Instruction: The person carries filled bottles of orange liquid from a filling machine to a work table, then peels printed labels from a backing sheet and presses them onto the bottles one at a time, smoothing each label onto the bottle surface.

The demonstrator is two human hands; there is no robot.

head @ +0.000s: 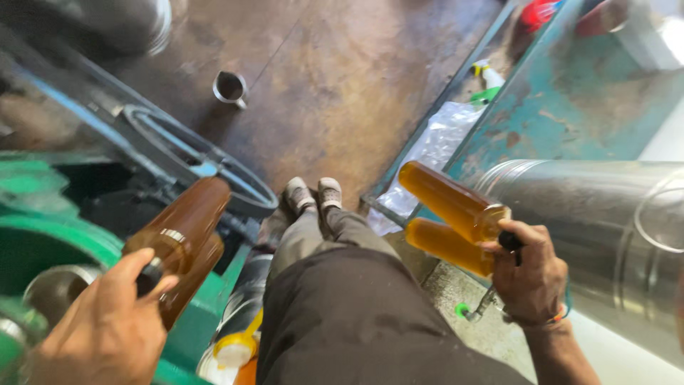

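My left hand (pixel 107 328) grips two brown bottles of amber liquid (pixel 189 228) by their necks at the lower left. They point up and to the right over the green machine. My right hand (pixel 531 274) holds two more amber bottles (pixel 449 203) by their necks, side by side, pointing up and to the left. Between my hands I see my dark trousers and my two shoes (pixel 313 194) on the stained brown floor.
A green machine with a dark wheel (pixel 192 153) stands at the left. A large shiny metal drum (pixel 613 228) lies at the right beside a teal metal frame (pixel 570 100). A small metal cup (pixel 229 87) sits on the floor. A yellow-capped container (pixel 235 349) is below.
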